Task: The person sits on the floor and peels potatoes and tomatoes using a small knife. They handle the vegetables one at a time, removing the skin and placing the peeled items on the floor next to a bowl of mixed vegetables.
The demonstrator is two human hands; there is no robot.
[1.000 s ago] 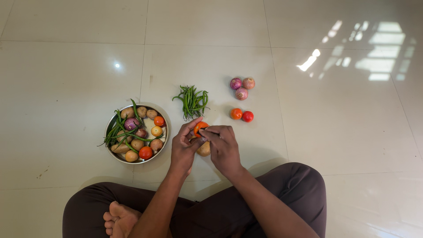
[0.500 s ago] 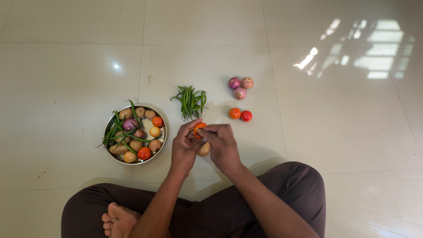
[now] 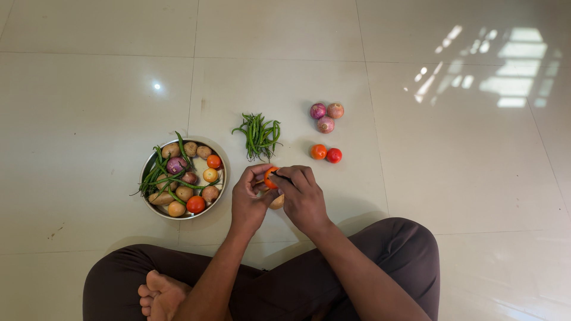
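Orange tomato pinched btwn both hands, left hand cupping, right hand fingers on top, over floor nr potato & bowl; looks mid-sorting, needs a steady grip.

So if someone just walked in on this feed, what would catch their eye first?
Probably the two hands meeting at centre, left hand and right hand both gripping an orange tomato, with a potato under them. Next, the steel bowl at left, heaped with potatoes, tomatoes, onions and beans. Beyond the hands, sorted groups lie on the pale tiles: green beans, three onions and two tomatoes.
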